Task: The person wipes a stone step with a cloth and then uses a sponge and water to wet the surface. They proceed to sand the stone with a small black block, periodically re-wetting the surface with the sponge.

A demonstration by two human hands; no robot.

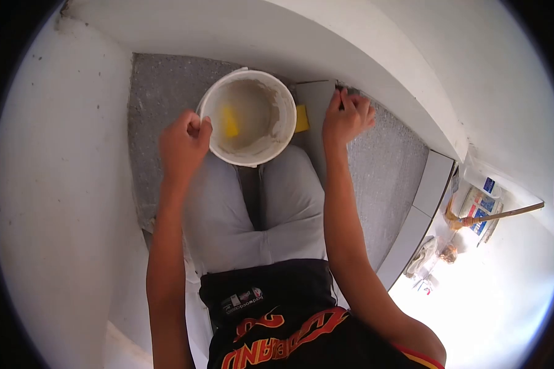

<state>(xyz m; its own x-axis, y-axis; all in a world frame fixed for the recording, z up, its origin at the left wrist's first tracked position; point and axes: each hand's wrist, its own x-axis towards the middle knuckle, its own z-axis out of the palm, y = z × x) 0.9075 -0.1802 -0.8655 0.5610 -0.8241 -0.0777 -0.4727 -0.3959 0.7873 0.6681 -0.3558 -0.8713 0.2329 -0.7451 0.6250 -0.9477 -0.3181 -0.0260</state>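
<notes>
A white bucket (283, 136) stands in front of my knees, its inner wall smeared with grey residue. Cloudy liquid (255, 111) fills its bottom, and a yellow sponge-like piece (230, 120) shows in it. My left hand (188, 142) is closed at the bucket's left rim, thumb against the edge. Over on the right, my right hand (349, 117) is closed with fingertips pinched by the base of the wall. A small dark spot shows at those fingertips; what they hold, if anything, I cannot make out. Another yellow block (301, 119) sits between the bucket and my right hand.
A pale grey tile (312, 98) lies beside the bucket on the speckled grey floor (160, 92). White walls (61, 154) close in at left and ahead. Lower right, beyond a tiled edge (406, 243), are a wooden-handled tool (505, 214), a printed bag (479, 206) and shoes (421, 255).
</notes>
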